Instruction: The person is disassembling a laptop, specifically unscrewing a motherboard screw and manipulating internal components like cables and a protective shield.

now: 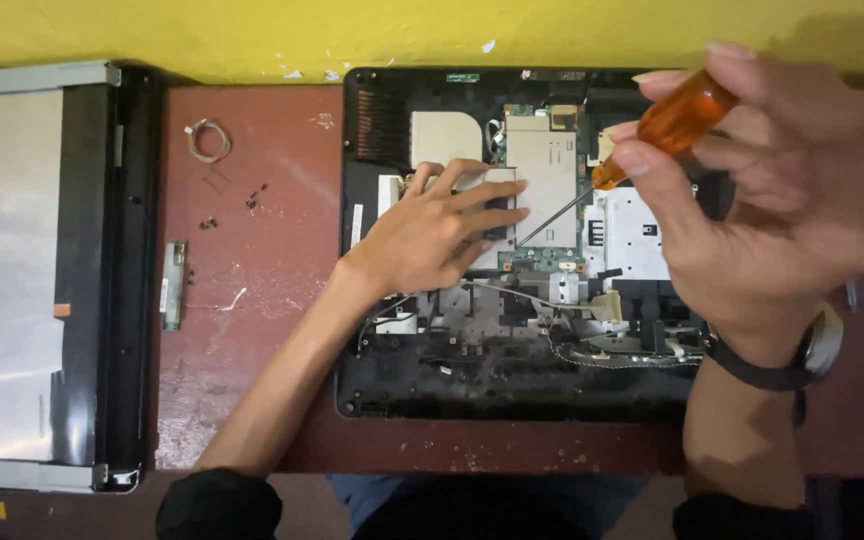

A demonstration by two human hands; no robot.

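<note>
An opened black computer chassis (pixel 372 390) lies on the reddish table, its circuit boards and metal shields exposed. My left hand (pixel 432 235) rests flat on the boards near the middle, fingers spread toward a silver shield plate (pixel 544 165). My right hand (pixel 782 200) is raised closer to the camera and grips a screwdriver with an orange handle (pixel 677 118). Its thin shaft (pixel 552 222) slants down-left, the tip close to my left fingertips on the board. A dark watch sits on my right wrist.
A detached display panel (pixel 12 270) in a black and silver frame lies at the left. Between it and the chassis are a small coiled wire (pixel 208 138), several loose dark screws (pixel 252 197) and a narrow green circuit strip (pixel 173 283). A yellow wall runs behind.
</note>
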